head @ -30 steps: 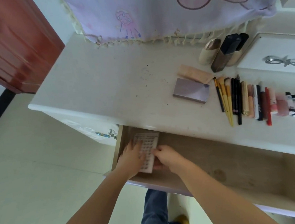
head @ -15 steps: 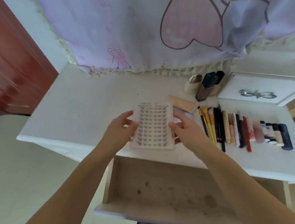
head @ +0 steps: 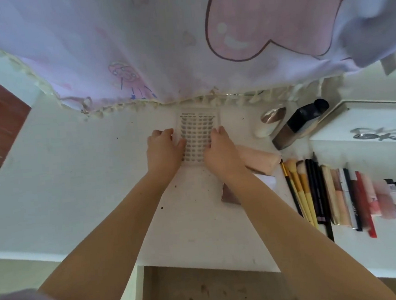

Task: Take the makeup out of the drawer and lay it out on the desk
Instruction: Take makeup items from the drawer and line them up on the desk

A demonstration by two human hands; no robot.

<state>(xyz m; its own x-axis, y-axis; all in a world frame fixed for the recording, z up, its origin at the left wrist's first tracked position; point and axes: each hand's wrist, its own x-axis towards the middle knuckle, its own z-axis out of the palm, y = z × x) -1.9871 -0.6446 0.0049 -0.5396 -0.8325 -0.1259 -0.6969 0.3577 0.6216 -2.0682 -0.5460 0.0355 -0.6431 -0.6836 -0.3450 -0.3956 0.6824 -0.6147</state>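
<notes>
Both hands have carried the lash tray [head: 198, 135] up out of the drawer [head: 215, 290] to the back of the worktop [head: 76, 183], just below the fringed cloth [head: 160, 46]. Left hand [head: 162, 150] and right hand [head: 220, 150] pinch its long edges with curled fingers. Set it flat and square to the brushes [head: 299, 189], then let go of both sides together so it doesn't skew.

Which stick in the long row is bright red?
The thin red pencil near the row's right end; it pokes out closest to the desk's front edge. Its neighbours are black, beige or pink.
</notes>
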